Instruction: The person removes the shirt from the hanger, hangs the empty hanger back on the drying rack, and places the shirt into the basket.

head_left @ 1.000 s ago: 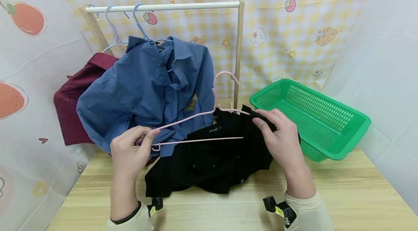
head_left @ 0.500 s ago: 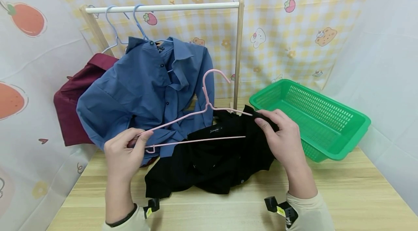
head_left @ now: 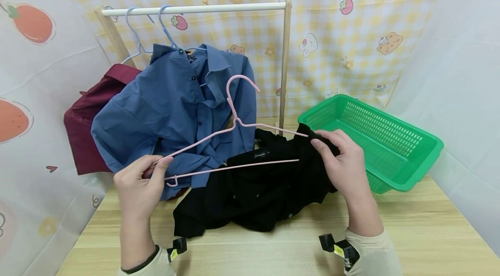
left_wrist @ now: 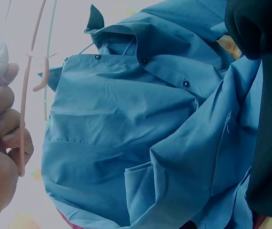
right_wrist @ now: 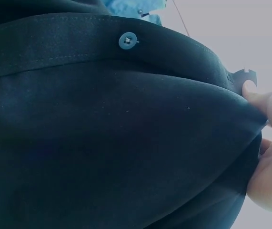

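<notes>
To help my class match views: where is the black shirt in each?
Head: black shirt, lower middle.
Left wrist: black shirt, right edge.
Right wrist: black shirt, most of the picture.
Shared landmark: blue shirt (head, left of centre; left wrist, middle; right wrist, top).

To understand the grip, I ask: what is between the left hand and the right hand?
In the head view, the pink hanger stretches from the left hand toward the right hand, its far end hidden by the black garment.

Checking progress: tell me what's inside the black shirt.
Inside the black shirt are pale lettering and one end of the pink hanger; its tip and anything deeper are covered.
</notes>
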`<state>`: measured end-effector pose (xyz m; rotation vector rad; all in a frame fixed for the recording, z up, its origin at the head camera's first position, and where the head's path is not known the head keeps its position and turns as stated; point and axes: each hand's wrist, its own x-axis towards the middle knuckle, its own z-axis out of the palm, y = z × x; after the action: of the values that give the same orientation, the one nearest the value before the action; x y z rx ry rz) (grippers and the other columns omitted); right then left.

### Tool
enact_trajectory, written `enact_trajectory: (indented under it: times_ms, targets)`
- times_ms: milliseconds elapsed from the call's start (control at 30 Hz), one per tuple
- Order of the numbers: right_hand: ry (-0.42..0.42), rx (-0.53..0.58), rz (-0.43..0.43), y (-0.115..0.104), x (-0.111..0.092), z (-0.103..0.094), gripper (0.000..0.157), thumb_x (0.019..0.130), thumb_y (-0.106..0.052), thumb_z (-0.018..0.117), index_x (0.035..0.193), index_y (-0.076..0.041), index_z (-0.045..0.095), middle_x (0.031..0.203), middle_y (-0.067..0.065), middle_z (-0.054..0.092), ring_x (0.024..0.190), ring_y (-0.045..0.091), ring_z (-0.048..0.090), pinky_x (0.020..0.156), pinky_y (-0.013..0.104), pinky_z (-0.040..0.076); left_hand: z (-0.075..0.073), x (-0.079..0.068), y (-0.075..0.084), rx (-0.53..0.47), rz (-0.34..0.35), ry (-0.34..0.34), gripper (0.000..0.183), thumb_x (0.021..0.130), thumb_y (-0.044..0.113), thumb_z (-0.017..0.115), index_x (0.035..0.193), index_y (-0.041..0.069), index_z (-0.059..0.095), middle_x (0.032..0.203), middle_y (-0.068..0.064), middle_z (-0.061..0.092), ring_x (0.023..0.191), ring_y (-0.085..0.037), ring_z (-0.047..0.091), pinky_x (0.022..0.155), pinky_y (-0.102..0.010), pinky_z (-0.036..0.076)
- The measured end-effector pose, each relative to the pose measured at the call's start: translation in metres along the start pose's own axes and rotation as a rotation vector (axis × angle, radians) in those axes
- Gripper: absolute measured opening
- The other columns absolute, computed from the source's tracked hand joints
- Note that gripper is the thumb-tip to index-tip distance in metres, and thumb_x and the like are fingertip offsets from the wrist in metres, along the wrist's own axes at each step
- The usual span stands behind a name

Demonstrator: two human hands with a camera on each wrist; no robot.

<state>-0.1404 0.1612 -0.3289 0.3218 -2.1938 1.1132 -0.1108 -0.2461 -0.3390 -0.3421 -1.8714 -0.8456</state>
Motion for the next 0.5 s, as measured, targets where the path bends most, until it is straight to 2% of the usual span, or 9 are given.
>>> enact_trajectory:
  times_ms: [133, 200, 300, 400, 500]
  targets:
    - [0.001, 0.019, 0.037, 0.0011, 0.0013, -0.0021, 0.016, 0.100, -0.015, 0.076, 0.113, -0.008, 0.079, 0.101, 0.008, 0.074, 0.095, -0.011, 0.056, 0.085, 0.013, 0.041, -0.0030, -0.0010, -0.0013, 0.004, -0.007, 0.020, 0.017, 0.084, 0.000, 0.087, 0.076, -0.006, 0.074, 0.060, -0.009, 0.049, 0.060, 0.003, 0.035, 0.060, -0.008, 0.026]
    - [-0.008, 0.026, 0.069, 0.0006, 0.0017, -0.0034, 0.016, 0.100, -0.017, 0.075, 0.113, -0.007, 0.078, 0.107, 0.009, 0.075, 0.104, -0.006, 0.060, 0.092, 0.014, 0.042, -0.0042, -0.0013, -0.0023, 0.001, -0.001, 0.027, 0.021, 0.087, 0.006, 0.087, 0.077, -0.007, 0.074, 0.060, -0.010, 0.050, 0.061, 0.003, 0.036, 0.061, -0.008, 0.027]
    - [-0.026, 0.025, 0.121, 0.0004, 0.0019, -0.0054, 0.020, 0.102, -0.020, 0.073, 0.115, -0.005, 0.074, 0.117, 0.013, 0.075, 0.117, 0.013, 0.065, 0.105, 0.029, 0.046, -0.0061, -0.0017, -0.0044, 0.006, 0.012, 0.038, 0.029, 0.091, 0.016, 0.085, 0.077, -0.007, 0.074, 0.060, -0.009, 0.048, 0.061, 0.003, 0.035, 0.062, -0.009, 0.026]
    - [-0.044, 0.030, 0.169, 0.0005, 0.0020, -0.0071, 0.025, 0.104, -0.024, 0.070, 0.118, -0.003, 0.070, 0.124, 0.017, 0.072, 0.129, 0.032, 0.063, 0.112, 0.050, 0.045, -0.0073, -0.0021, -0.0065, 0.005, 0.019, 0.055, 0.028, 0.091, 0.015, 0.085, 0.077, -0.007, 0.074, 0.060, -0.009, 0.047, 0.062, 0.003, 0.035, 0.062, -0.010, 0.026]
    - [-0.049, 0.037, 0.199, 0.0011, 0.0021, -0.0082, 0.028, 0.106, -0.026, 0.069, 0.121, -0.002, 0.068, 0.129, 0.020, 0.070, 0.134, 0.038, 0.060, 0.114, 0.059, 0.043, -0.0084, -0.0023, -0.0079, -0.002, 0.013, 0.066, 0.020, 0.088, 0.007, 0.086, 0.078, -0.006, 0.075, 0.060, -0.008, 0.047, 0.062, 0.004, 0.035, 0.062, -0.010, 0.026]
